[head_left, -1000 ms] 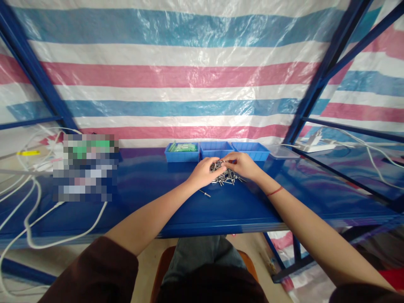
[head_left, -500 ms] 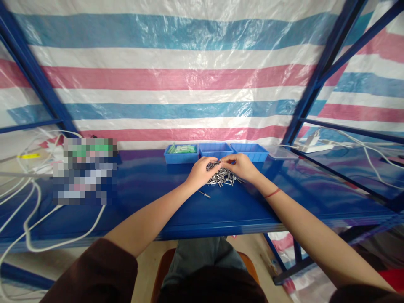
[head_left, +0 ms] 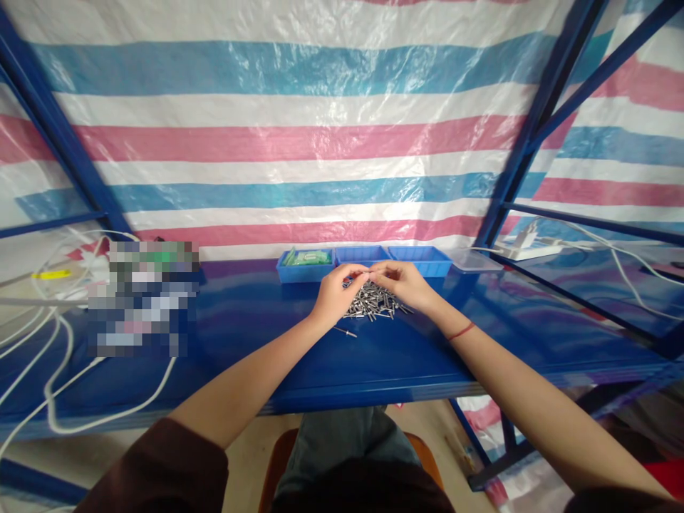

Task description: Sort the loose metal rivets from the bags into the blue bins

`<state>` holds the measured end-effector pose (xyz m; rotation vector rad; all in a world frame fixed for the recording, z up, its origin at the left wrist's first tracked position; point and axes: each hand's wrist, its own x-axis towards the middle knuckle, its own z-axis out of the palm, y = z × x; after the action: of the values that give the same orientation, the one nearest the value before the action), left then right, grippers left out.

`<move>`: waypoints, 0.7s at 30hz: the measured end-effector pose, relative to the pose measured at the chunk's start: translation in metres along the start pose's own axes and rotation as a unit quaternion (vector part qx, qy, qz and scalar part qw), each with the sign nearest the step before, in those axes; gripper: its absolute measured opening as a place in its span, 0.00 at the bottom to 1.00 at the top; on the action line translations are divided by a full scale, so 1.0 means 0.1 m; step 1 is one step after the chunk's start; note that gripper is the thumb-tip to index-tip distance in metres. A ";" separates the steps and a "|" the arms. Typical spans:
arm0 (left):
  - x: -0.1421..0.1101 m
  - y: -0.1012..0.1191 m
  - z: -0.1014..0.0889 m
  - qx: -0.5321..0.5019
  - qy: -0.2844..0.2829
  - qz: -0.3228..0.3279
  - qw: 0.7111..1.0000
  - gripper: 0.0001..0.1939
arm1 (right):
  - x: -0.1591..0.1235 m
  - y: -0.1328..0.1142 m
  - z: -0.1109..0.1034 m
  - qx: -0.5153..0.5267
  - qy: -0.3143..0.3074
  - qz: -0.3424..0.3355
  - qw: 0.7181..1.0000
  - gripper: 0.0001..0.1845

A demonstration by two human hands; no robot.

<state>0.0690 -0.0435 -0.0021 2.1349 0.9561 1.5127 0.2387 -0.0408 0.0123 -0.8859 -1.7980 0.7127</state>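
Over a heap of metal pop rivets [head_left: 372, 302], both of my hands meet with their fingertips touching. My left hand [head_left: 335, 292] is closed in a pinch between thumb and forefinger. Opposite it, my right hand [head_left: 406, 285], with a red string on its wrist, pinches at the same spot. What sits between the fingertips is too small and too covered to make out. One single rivet [head_left: 346, 332] lies apart from the heap, nearer the table's front edge.
Three blue bins stand behind my hands: the left bin [head_left: 304, 273] holds green-and-clear plastic packets, beside the middle bin [head_left: 363, 254] and right bin [head_left: 422, 267]. A clear lid [head_left: 477, 261] lies rightward. White cables [head_left: 107, 426] and a blurred-out patch occupy the left; a power strip [head_left: 529, 251] sits right.
My fingertips have drawn closer together above the heap, the right fingers shifting slightly in their pinch. The whole view has moved a little. The rivet heap looks the same.
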 end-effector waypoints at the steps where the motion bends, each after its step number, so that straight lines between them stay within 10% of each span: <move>1: 0.00 0.00 0.00 0.002 0.004 -0.004 1.000 0.09 | 0.01 0.00 0.00 0.011 0.019 -0.002 1.000 0.16; 13: 0.03 -0.04 -0.02 0.054 -0.079 -0.019 0.995 0.11 | -0.01 -0.03 -0.02 -0.063 0.035 -0.058 0.996 0.15; 21: 0.17 0.17 -0.42 0.188 -0.226 0.091 0.952 0.12 | 0.25 0.21 -0.53 -0.236 0.255 -0.021 0.938 0.10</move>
<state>0.0391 -0.0472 0.0356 2.7395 0.9519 0.8843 0.2866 -0.0039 0.0276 -1.2115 -1.5195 -0.0055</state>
